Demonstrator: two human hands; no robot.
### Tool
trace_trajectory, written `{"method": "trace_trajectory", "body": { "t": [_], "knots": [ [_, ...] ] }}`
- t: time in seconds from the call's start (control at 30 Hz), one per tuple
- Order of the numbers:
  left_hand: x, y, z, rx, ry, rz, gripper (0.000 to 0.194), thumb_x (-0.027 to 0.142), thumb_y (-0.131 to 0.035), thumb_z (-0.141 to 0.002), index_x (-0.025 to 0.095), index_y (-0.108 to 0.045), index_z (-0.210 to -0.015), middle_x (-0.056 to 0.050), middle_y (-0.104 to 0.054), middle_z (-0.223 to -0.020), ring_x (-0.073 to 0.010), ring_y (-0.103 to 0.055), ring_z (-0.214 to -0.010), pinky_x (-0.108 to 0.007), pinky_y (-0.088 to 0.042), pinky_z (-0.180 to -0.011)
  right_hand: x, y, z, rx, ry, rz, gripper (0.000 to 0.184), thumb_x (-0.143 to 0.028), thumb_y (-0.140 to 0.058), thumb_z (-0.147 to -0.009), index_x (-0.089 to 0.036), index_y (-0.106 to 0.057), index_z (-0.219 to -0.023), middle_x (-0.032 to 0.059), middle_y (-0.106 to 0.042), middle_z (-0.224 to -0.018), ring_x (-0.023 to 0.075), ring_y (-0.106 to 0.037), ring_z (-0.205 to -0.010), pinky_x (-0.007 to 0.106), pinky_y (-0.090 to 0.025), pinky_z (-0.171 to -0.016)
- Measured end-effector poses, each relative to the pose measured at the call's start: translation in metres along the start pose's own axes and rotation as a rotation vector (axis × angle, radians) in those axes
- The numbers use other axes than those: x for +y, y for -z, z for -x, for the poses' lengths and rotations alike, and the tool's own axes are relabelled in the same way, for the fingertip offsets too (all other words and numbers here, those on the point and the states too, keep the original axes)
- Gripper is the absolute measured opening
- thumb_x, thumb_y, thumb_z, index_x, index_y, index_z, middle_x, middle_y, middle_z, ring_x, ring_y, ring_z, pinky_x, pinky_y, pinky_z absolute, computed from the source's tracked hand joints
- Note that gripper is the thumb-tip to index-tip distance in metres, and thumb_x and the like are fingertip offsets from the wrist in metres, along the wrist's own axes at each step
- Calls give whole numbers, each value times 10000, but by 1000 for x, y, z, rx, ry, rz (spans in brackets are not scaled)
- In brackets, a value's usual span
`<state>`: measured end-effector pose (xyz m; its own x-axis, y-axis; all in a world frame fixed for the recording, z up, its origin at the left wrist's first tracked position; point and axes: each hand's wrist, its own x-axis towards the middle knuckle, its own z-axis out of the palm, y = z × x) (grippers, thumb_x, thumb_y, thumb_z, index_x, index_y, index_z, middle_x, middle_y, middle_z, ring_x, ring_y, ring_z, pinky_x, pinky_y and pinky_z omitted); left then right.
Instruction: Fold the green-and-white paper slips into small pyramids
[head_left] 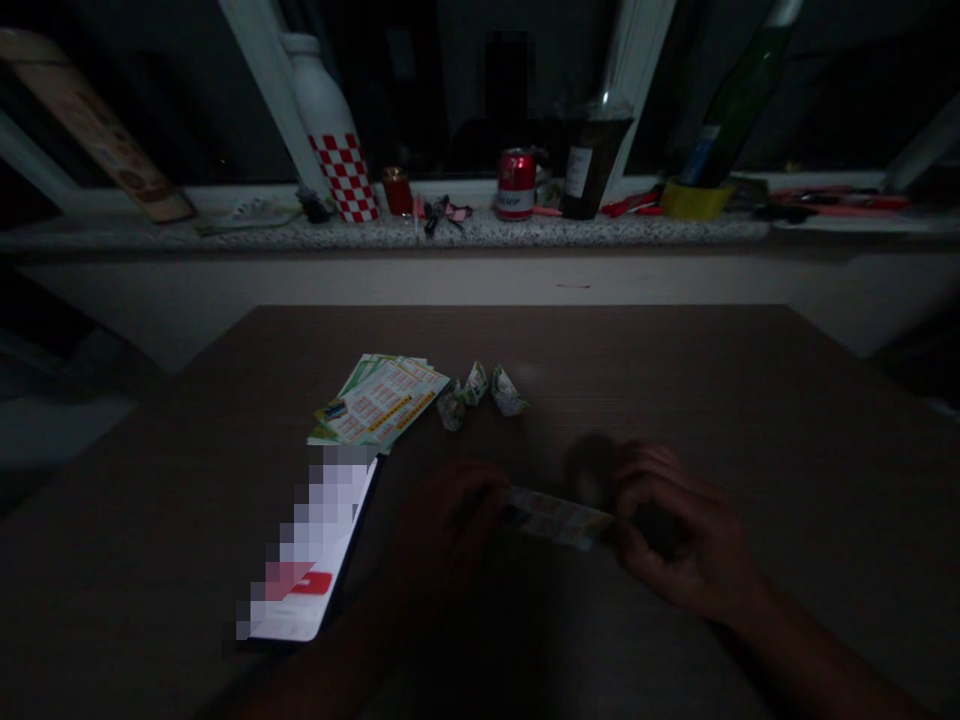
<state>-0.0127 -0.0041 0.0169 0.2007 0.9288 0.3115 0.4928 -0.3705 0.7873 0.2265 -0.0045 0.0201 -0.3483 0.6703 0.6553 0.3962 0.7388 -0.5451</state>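
Observation:
A narrow strip of printed paper (561, 515) is stretched between my two hands, low over the dark table. My left hand (457, 515) pinches its left end, though shadow hides most of those fingers. At the right end, my right hand (679, 525) grips the paper between thumb and fingers. Beyond my left hand lies a fanned stack of printed leaflets (386, 400). Several small folded paper pieces (508, 392) stand beside the stack. A lit phone (311, 550) rests to the left of my left hand, its screen partly blurred out.
Along the granite windowsill (450, 234) stand a checkered white bottle (341, 160), a red can (516, 185), a plastic cup (589, 165) and a green bottle (731, 115). A tall printed tube (97, 125) leans at the left. The wooden table (637, 350) ends below the sill; light is dim.

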Motion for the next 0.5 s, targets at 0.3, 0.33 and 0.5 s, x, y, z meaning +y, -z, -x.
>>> {"method": "trace_trajectory", "body": {
  "t": [0.3,0.33,0.5],
  "knots": [
    [-3,-10,-6,-110,502,580,203,366,-613,-800,176,-632,-869,32,-568,-679,-105,-514,-588,-203,-421,-545,-5,-11,6,-172,-57,-280,437,10,-526,-774,-224,-571,-1140,57,-646,-869,204,-594,-826,383,-477,-757],
    [-3,-12,-7,-141,514,615,220,378,-626,-786,170,-633,-857,38,-554,-654,-97,-493,-560,-202,-412,-532,-7,-14,6,-201,-44,-313,478,5,-544,-766,-235,-556,-1179,52,-654,-881,202,-599,-832,384,-478,-777],
    [-2,-15,-6,-195,518,604,221,362,-658,-760,160,-662,-849,28,-579,-668,-101,-512,-593,-203,-409,-557,-11,-23,6,-321,-49,-442,369,-43,-568,-782,-225,-604,-1102,63,-653,-909,200,-606,-865,381,-472,-808]
  ]
}}
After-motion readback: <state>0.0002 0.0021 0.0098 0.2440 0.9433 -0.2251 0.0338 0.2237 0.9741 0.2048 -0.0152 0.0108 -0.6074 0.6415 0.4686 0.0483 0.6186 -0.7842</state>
